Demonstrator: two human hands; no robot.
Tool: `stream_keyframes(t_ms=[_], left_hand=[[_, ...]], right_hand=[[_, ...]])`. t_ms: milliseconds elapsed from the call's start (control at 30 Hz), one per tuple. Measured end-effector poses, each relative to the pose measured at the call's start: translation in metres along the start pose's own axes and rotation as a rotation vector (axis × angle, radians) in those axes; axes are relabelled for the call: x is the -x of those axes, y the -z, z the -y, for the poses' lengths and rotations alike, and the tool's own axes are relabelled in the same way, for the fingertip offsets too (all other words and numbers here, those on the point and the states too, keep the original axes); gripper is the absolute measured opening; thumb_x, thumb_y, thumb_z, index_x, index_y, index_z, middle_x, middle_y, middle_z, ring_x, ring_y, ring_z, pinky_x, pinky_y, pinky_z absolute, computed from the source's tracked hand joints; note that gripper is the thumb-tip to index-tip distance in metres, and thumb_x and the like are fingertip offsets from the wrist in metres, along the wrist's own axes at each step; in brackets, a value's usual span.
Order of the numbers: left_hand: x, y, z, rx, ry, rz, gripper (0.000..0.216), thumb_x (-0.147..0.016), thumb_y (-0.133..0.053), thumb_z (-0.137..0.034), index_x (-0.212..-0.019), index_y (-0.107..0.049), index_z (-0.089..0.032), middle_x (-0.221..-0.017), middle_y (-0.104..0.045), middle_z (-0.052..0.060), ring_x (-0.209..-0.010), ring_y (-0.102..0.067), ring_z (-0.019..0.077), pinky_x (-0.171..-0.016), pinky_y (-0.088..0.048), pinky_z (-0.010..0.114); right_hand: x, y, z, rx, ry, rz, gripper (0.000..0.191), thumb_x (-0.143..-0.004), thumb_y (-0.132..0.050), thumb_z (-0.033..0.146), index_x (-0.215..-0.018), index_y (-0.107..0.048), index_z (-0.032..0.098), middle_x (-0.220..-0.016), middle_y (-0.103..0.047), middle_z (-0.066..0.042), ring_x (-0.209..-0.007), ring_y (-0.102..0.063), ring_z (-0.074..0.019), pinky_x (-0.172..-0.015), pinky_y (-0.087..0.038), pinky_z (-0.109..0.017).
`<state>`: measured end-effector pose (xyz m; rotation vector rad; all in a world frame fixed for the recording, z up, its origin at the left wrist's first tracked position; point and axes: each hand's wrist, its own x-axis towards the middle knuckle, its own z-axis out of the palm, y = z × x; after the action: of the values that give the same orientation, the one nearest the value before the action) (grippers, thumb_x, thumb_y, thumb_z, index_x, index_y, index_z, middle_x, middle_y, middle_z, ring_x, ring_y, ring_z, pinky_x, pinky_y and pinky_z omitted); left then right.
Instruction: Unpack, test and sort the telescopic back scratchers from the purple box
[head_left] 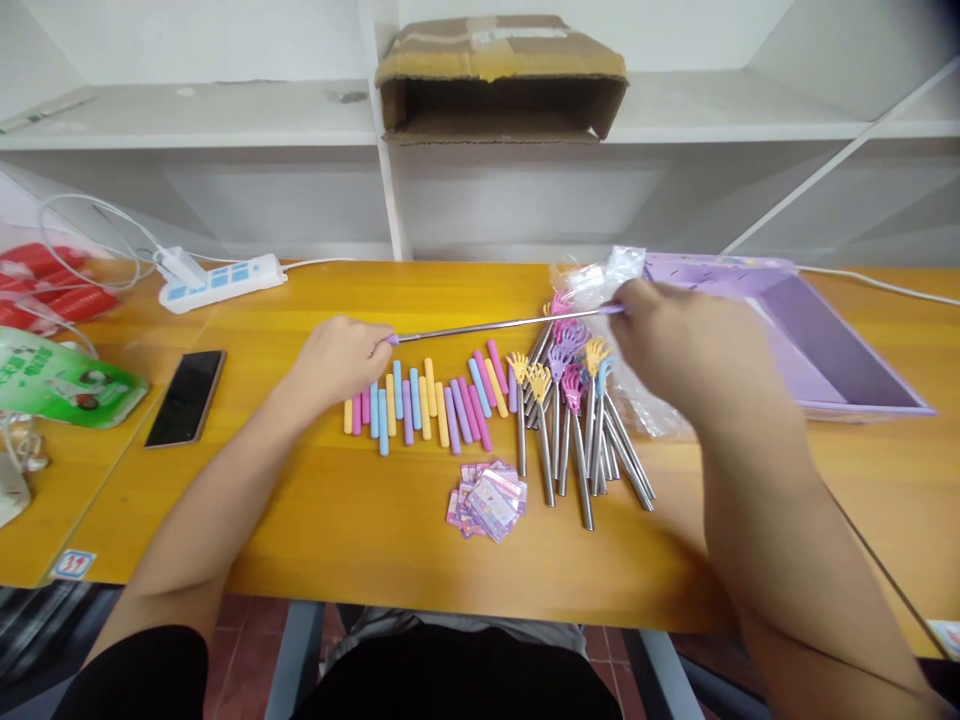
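A telescopic back scratcher is drawn out long and level between my two hands. My left hand is closed round its purple end on the left. On the other side my right hand grips the purple end, mostly hidden by the fingers. Below the rod lies a loose row of coloured foam-like tubes in yellow, blue, pink and purple. Several shortened back scratchers with coloured hand-shaped heads are heaped to the right, near my right forearm. A small pile of printed cards sits in front of them.
Clear plastic wrapping and a purple open box are at the right. To the left are a phone, a power strip, a green packet and red items. A cardboard box rests on the shelf.
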<state>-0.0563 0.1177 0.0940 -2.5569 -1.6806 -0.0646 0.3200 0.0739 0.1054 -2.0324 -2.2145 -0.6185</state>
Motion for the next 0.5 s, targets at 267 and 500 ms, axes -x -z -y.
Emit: stream_keyframes(t_ms=[267,500], left_hand=[[0.025,0.017,-0.028,-0.102,0.054,0.092,0.033,-0.098,-0.047,-0.028,-0.075,-0.071,-0.024,-0.066,-0.071,0.008,-0.066,-0.069,0.0284,-0.062,-0.039,0.036],[0.042,0.009,-0.071,-0.083,-0.109,0.18,0.034,-0.099,-0.048,-0.029,-0.095,-0.081,-0.022,-0.089,-0.082,0.015,-0.079,-0.078,0.036,-0.063,-0.05,0.043]], right_hand=[[0.015,0.004,0.064,-0.032,0.205,0.156,0.03,-0.095,-0.042,0.003,-0.097,-0.07,0.012,-0.066,-0.069,-0.015,-0.051,-0.058,-0.0214,-0.059,-0.025,-0.032],[0.036,0.004,0.114,-0.146,0.392,0.219,0.04,-0.101,-0.036,0.007,-0.117,-0.072,0.015,-0.07,-0.07,-0.012,-0.056,-0.059,-0.0203,-0.059,-0.024,-0.033]])
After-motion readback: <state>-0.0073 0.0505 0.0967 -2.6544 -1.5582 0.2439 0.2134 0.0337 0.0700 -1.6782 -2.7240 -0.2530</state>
